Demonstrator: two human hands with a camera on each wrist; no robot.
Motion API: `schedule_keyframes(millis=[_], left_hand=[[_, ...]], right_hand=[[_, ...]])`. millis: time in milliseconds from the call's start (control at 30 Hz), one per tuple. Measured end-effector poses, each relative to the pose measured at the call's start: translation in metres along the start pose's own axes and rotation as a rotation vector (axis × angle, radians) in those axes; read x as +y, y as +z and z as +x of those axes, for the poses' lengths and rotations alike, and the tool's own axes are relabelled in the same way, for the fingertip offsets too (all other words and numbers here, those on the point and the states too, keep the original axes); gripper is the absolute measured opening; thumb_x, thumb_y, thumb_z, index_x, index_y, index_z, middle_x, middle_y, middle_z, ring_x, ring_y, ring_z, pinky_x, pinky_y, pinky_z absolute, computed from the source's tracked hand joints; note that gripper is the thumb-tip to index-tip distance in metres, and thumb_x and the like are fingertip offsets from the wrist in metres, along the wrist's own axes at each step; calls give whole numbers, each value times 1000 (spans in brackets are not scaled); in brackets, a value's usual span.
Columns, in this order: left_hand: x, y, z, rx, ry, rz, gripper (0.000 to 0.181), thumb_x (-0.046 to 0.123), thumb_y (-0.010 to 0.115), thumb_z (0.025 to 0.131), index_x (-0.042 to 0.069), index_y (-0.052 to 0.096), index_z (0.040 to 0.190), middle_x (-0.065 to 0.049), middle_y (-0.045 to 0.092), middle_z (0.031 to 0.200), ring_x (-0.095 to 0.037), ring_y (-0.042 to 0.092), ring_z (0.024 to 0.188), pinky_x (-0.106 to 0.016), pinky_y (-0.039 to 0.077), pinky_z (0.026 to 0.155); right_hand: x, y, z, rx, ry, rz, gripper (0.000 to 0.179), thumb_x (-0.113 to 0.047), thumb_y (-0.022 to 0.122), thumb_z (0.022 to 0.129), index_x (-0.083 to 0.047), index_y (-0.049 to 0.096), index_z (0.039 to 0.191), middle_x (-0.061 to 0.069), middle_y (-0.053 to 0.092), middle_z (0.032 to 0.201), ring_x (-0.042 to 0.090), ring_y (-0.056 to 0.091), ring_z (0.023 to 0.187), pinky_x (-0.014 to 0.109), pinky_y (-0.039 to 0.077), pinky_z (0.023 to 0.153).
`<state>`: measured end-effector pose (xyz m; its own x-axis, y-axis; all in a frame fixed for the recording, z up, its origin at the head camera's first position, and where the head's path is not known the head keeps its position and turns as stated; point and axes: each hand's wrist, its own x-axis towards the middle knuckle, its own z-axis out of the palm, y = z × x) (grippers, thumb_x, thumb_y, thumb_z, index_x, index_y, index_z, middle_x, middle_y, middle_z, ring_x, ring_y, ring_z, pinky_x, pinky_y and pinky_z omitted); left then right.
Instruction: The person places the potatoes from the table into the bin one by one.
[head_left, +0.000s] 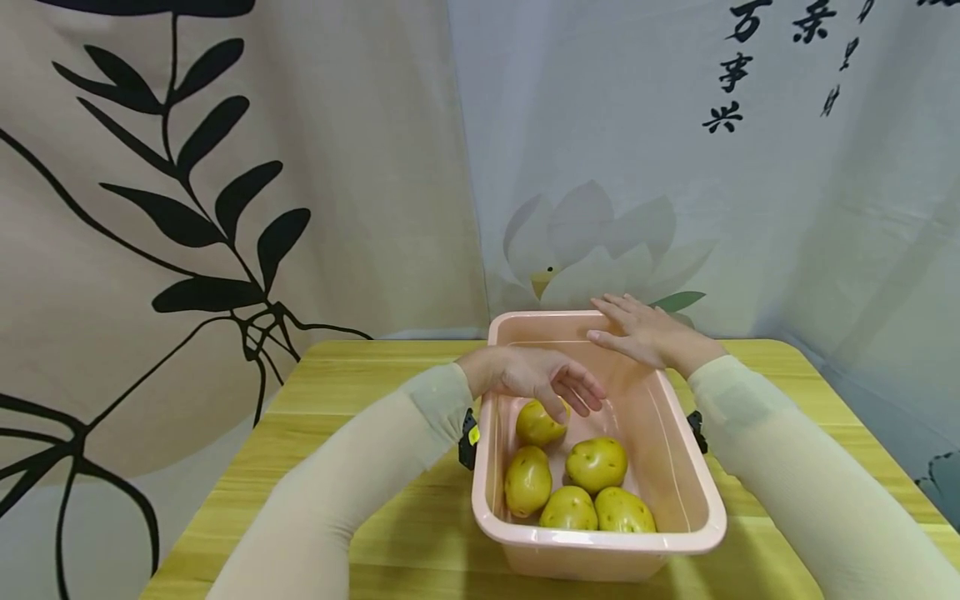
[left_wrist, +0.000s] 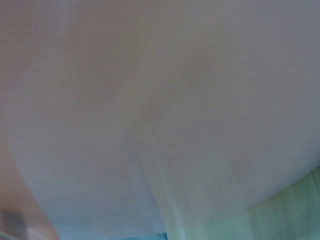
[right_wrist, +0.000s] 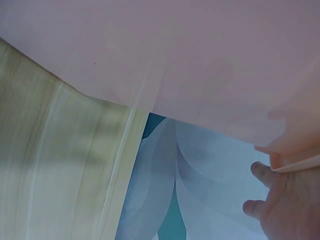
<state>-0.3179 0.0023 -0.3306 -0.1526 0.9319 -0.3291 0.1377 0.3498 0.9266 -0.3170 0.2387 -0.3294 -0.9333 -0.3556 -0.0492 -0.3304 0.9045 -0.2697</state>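
A pink plastic tub (head_left: 600, 543) stands on the table, with several yellow potatoes (head_left: 597, 464) lying at its near end. My left hand (head_left: 540, 379) reaches over the tub's left rim, fingers loosely bent and nothing held. Its thumb overlaps the farthest potato (head_left: 538, 423) in the head view. At the far right corner my right hand (head_left: 637, 333) rests on the rim with fingers straight. Beyond the tub's edge, in the right wrist view, two fingertips of the right hand (right_wrist: 292, 205) stick out. The left wrist view is filled by the tub's blurred outer wall (left_wrist: 150, 125).
The tub stands on a wood-grain table (head_left: 405, 417). Behind the table hangs a pale curtain (head_left: 375, 167) printed with black leaves, a lotus and written characters. Black wrist devices (head_left: 468, 439) sit close outside the tub's two long sides.
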Motion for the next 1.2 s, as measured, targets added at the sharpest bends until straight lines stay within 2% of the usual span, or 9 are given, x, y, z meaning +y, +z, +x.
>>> schedule_keyframes(millis=[200,433,733,867,1033,1200], left_hand=[[1,2,0,22,13,-23,58,-12,63,84,-6,42,139,-13,55,134,-36,46,128,-33,44,101],[3,3,2,43,33,-26,57,-9,63,86,-5,42,139,-13,55,134,-36,47,127,-33,45,100],[2,2,3,74,28,-38,56,-10,63,86,-4,44,138,-12,56,132,-34,50,125,-31,48,96],[2,1,0,88,34,-8,56,-8,64,86,-4,44,138,-12,56,132,-32,51,124,-30,48,96],[-1,1,-6,125,70,43,55,-5,63,88,-4,43,139,-14,52,136,-21,54,121,-28,46,97],[2,-1,-12,189,107,128,52,-1,64,89,-3,46,137,-14,52,137,-24,51,124,-26,45,98]], right_hand=[[0,0,-2,-1,11,-2,83,-69,31,93,-16,18,155,15,12,159,42,3,144,67,6,109],[2,0,-3,-2,22,-11,84,-70,30,92,-16,17,155,16,11,159,43,4,144,67,5,109],[6,1,0,4,18,-16,85,-72,30,91,-17,18,155,15,12,159,42,3,144,67,6,109],[6,1,3,6,5,-12,84,-72,31,91,-17,19,155,14,13,159,42,5,144,66,7,109],[5,2,7,-12,-18,-14,83,-71,31,92,-17,19,155,13,13,159,41,5,144,65,8,110],[5,1,10,-5,-38,-1,81,-68,32,94,-15,21,154,15,15,159,41,6,144,64,9,110]])
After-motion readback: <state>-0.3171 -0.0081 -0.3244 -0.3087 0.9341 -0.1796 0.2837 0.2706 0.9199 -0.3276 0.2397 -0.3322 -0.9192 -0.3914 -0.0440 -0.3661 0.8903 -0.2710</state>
